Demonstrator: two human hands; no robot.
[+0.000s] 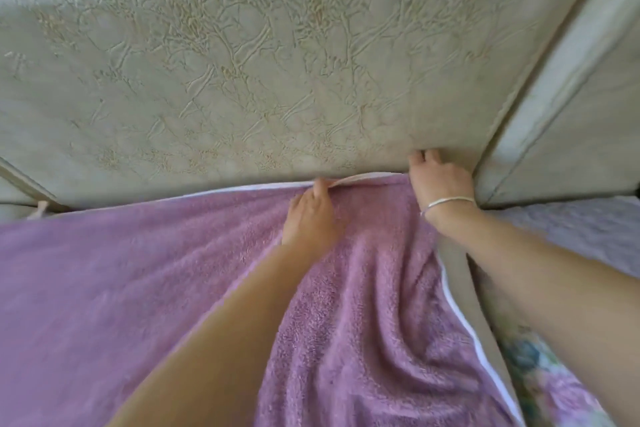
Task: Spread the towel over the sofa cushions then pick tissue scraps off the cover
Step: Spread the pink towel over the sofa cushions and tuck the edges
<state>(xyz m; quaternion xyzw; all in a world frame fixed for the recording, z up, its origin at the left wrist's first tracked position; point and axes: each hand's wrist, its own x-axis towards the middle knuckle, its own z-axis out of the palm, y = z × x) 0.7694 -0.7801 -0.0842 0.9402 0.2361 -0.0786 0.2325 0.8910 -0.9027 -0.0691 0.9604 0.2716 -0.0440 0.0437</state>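
Note:
A pink terry towel [114,274] with a white hem lies over the sofa seat, flat on the left and rumpled in folds toward the lower right. My left hand [311,215] pinches the towel's far white edge where the seat meets the back cushion [242,62]. My right hand [438,180], with a thin bracelet on the wrist, has its fingers curled around the lower right corner of the back cushion, just above the towel's far right corner. No tissue scraps show.
The cracked beige back cushion fills the upper view. A second beige cushion [571,121] stands to the right. A pale lilac quilted cover [588,232] and a floral cloth [540,371] lie beyond the towel's right edge.

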